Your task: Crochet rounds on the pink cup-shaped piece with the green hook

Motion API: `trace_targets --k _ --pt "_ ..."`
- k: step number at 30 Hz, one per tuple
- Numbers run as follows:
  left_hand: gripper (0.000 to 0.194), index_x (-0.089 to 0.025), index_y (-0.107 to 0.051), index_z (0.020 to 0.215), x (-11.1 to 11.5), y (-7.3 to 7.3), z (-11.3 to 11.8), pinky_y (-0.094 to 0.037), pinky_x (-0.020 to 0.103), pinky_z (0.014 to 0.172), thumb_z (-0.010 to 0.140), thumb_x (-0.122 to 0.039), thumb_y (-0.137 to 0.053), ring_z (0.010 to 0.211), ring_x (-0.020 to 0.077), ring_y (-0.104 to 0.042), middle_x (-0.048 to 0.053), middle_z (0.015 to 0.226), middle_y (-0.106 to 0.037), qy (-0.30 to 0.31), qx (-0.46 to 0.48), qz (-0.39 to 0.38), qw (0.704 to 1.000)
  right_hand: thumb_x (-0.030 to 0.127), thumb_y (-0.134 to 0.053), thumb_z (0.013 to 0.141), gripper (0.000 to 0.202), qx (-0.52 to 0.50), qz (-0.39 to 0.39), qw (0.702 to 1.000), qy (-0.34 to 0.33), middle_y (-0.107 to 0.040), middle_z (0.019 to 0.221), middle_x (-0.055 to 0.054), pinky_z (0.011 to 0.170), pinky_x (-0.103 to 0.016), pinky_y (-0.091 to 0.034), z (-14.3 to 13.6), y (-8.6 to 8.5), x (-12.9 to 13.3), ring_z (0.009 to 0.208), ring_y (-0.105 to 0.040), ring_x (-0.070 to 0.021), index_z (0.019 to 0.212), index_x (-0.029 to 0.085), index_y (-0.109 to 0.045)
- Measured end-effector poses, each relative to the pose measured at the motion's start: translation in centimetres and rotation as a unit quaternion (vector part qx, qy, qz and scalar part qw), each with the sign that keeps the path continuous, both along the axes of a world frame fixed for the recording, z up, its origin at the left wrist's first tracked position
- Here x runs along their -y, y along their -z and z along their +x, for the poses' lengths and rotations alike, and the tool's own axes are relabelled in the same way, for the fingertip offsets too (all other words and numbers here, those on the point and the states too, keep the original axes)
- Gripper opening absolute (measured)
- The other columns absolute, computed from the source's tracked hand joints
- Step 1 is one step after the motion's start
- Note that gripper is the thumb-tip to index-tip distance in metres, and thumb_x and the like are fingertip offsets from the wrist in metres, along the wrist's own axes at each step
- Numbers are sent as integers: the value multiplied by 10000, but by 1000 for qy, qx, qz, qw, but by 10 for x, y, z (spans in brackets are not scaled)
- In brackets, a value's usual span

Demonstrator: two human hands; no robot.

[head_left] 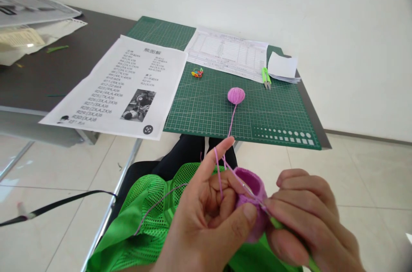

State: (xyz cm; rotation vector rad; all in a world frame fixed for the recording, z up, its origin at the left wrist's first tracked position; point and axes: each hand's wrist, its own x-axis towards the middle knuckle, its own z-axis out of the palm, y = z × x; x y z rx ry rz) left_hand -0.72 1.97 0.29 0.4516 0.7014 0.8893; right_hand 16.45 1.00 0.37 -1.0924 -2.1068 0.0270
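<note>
My left hand [215, 212] pinches the rim of a hollow pink crocheted piece [252, 182] between thumb and fingers, its index finger raised with pink yarn looped round it. Closed around a crochet hook with a green handle [278, 224], my right hand [309, 216] is at the right side of the piece, and the hook's metal tip lies at the rim. From the raised finger, the yarn runs up to a pink yarn ball [236, 95] on the green cutting mat [209, 113].
A large printed sheet [119, 87] overhangs the table's front edge. Farther back lie a printed form [228, 53], small coloured stitch markers [197, 73], green snips [266, 78] and white paper slips [283, 66]. More papers [35, 10] are at the far left of the dark table [96, 27].
</note>
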Motion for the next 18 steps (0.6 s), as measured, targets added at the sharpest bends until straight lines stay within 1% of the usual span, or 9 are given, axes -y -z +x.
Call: trace_targets --k 2,4,7,10,12,14,18 --pt "697 -392 -483 1465 -2 -1 -3 -268 183 550 857 -214 -774 563 73 -272 -81 636 -392 12 11 -8 1000 400 -477 1026 333 0 -11 1000 25 -672 620 1 646 -347 -568 -1 -9 1 604 -629 -162 797 207 -621" --pt "678 -396 -493 1457 -3 -4 -5 -245 197 550 865 -209 -765 551 72 -253 -88 617 -370 21 8 -7 1000 372 -461 1036 325 5 -12 1000 28 -632 569 27 612 -331 -553 0 -13 2 548 -588 -139 776 217 -581" --pt "674 -370 -477 1472 -4 -6 -7 -213 217 527 878 -194 -743 534 61 -240 -78 665 -448 36 9 -3 999 358 -459 1037 294 4 -24 1000 -5 -585 528 55 570 -318 -520 7 -14 6 499 -532 -123 785 231 -543" --pt "698 -334 -453 1493 -3 -6 -7 -199 229 513 875 -170 -734 530 55 -237 -57 734 -531 43 12 4 999 359 -477 1034 281 7 -67 998 -18 -575 516 72 581 -300 -520 13 -19 8 509 -543 -116 787 239 -538" --pt "676 -342 -473 1479 -2 -5 -6 -191 227 507 880 -157 -724 523 54 -232 -66 713 -512 44 15 20 999 358 -457 1044 298 15 -88 996 -18 -572 505 81 583 -264 -530 14 -23 7 522 -562 -101 783 239 -540" --pt "649 -371 -502 1453 -2 -5 -6 -178 226 496 881 -162 -725 519 54 -231 -69 715 -506 43 12 35 998 341 -466 1042 298 12 -94 995 -23 -560 495 90 566 -236 -530 14 -27 5 500 -544 -85 774 236 -543" --pt "603 -358 -522 1442 -2 -4 -6 -189 248 517 893 -200 -714 566 74 -270 -44 756 -529 49 -21 37 998 228 -526 988 286 -4 -114 993 -33 -514 499 77 545 -264 -526 15 -27 4 459 -482 -93 701 235 -533"
